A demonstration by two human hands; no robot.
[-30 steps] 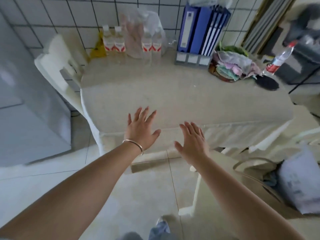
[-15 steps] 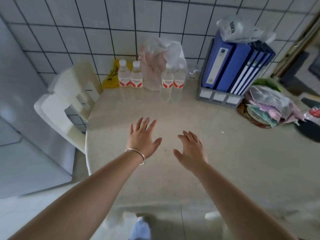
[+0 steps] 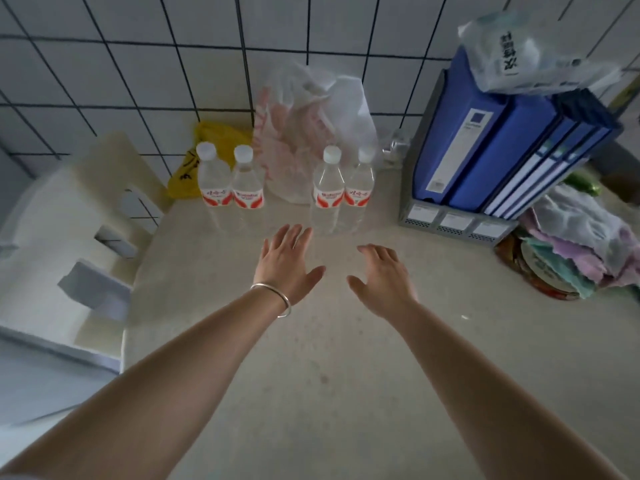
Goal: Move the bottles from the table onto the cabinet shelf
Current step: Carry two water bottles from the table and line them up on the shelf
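Several clear water bottles with white caps and red labels stand upright at the back of the beige table (image 3: 311,358), by the tiled wall. One pair (image 3: 230,188) stands on the left and another pair (image 3: 343,188) to its right. My left hand (image 3: 285,265), with a silver bangle on the wrist, hovers open over the table just in front of the gap between the pairs. My right hand (image 3: 382,278) is open too, fingers curved, a little short of the right pair. Neither hand touches a bottle. No cabinet shelf is in sight.
A white plastic bag (image 3: 311,129) and a yellow bag (image 3: 214,143) lean on the wall behind the bottles. Blue binders (image 3: 502,147) in a grey rack stand at the right, with a pile of cloths (image 3: 581,244) beside them. A white chair (image 3: 72,220) stands left of the table.
I have stepped up to the table, so the bottles look closer and larger. Both open hands have reached forward over the tabletop toward the bottles. No bottle has moved.
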